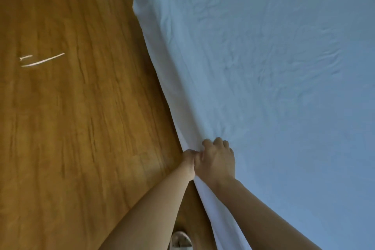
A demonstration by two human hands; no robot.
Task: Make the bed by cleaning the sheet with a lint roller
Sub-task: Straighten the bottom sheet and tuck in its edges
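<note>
Hands [217, 160] seemingly grip sheet [263, 67] beside floor [81, 128].

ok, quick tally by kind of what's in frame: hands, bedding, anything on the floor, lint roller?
Hands: 2, left hand and right hand, both gripping the sheet edge
Sheet: 1, white, wrinkled
Pale strips on the wooden floor: 2
Shoe: 1, partly seen
Lint roller: 0 in view
Total: 6

Matt, creased white cloth sheet [263, 67]; glossy grained wood floor [71, 128].
</note>
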